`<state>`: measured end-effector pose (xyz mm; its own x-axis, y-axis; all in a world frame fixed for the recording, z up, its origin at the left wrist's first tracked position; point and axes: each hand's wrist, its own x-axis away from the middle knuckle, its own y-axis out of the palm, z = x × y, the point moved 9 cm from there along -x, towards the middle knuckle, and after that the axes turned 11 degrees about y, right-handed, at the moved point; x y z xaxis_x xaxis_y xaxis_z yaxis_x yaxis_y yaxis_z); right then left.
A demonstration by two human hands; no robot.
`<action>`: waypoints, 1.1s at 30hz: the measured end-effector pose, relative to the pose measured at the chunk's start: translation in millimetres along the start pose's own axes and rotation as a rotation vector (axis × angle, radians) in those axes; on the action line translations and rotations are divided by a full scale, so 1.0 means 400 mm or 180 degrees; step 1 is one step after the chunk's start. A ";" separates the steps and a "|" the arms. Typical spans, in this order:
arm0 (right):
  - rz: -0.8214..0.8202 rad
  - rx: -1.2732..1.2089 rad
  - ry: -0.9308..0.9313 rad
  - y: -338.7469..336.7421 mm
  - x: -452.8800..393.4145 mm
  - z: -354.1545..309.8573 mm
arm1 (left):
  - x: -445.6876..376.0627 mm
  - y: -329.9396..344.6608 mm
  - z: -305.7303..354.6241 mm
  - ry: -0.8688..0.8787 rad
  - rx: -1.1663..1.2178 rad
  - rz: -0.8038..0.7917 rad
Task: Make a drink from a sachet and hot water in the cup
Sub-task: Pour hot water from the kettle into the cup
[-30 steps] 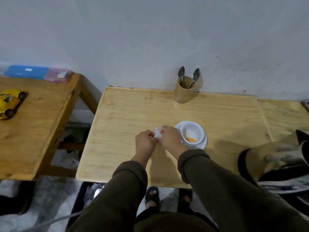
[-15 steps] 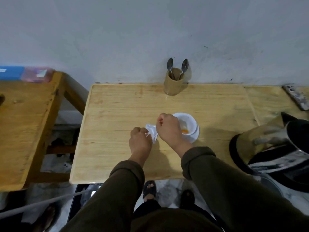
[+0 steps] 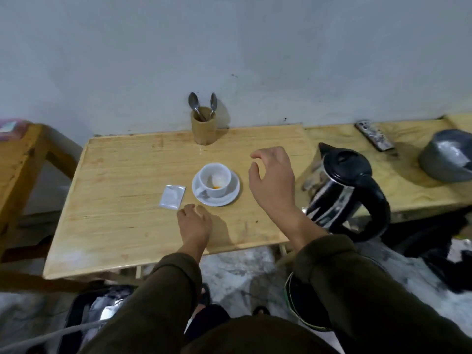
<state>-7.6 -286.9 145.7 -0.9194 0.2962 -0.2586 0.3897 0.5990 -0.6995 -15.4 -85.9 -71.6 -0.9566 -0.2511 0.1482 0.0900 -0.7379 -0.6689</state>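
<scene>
Both hands empty: left hand point(image 3: 194, 221) curled on the table point(image 3: 115, 226), right hand point(image 3: 274, 185) spread above it. One sachet point(image 3: 172, 196) lies flat just beyond the left hand; one cup point(image 3: 215, 180) on one saucer point(image 3: 231, 194) sits between the hands; one kettle point(image 3: 344, 190) stands right of the right hand. Two spoons point(image 3: 203, 104) stand beyond, bare wood between.

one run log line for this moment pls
stage: powder in white ceramic cup | flat white sachet on table | left hand empty | right hand open near black steel kettle
</scene>
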 end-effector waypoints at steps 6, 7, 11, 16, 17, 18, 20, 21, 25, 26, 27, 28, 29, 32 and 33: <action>0.0896 0.0682 0.0186 -0.239 0.067 0.164 | 0.039 0.095 0.064 0.0098 -0.0170 -0.0429; 0.0989 0.0785 0.0265 -0.264 0.078 0.193 | 0.039 0.104 0.069 0.0110 -0.0207 -0.0472; 0.0909 0.0918 0.0665 -0.315 0.095 0.303 | 0.033 0.133 0.073 0.0021 -0.0487 -0.0730; 0.0713 0.0316 0.0784 -0.334 0.096 0.361 | 0.032 0.149 0.069 -0.0111 -0.0544 -0.0945; 0.0703 0.0101 0.0872 -0.337 0.096 0.372 | 0.033 0.149 0.067 -0.0122 -0.0537 -0.0951; 0.0658 -0.0116 0.1044 -0.337 0.095 0.390 | 0.034 0.149 0.066 -0.0130 -0.0530 -0.0948; 0.0512 -0.0478 0.1567 -0.331 0.096 0.434 | 0.034 0.148 0.061 -0.0143 -0.0456 -0.0904; 0.0450 -0.0639 0.1848 -0.328 0.098 0.456 | 0.033 0.145 0.061 -0.0154 -0.0411 -0.0857; 0.0270 -0.0895 0.2618 -0.318 0.098 0.522 | 0.027 0.128 0.062 -0.0198 -0.0344 -0.0661; 0.0248 -0.0947 0.2660 -0.317 0.095 0.528 | 0.026 0.127 0.064 -0.0217 -0.0313 -0.0662; 0.0249 -0.0989 0.2665 -0.319 0.090 0.528 | 0.025 0.123 0.065 -0.0258 -0.0257 -0.0654; 0.0278 -0.0971 0.2626 -0.323 0.084 0.524 | 0.023 0.118 0.068 -0.0309 -0.0181 -0.0615; 0.0312 -0.0875 0.2562 -0.329 0.077 0.514 | 0.022 0.109 0.072 -0.0365 -0.0094 -0.0545; 0.0312 -0.0507 0.2275 -0.342 0.046 0.467 | 0.016 0.078 0.067 -0.0622 0.0176 -0.0229; 0.0271 -0.0412 0.2149 -0.343 0.033 0.446 | 0.013 0.067 0.061 -0.0747 0.0291 -0.0103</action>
<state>-82.6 -498.0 119.4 -0.6679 0.7191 0.1917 0.5008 0.6248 -0.5991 -11.3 -122.3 -71.2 -0.8697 -0.3571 0.3407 0.0954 -0.7989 -0.5939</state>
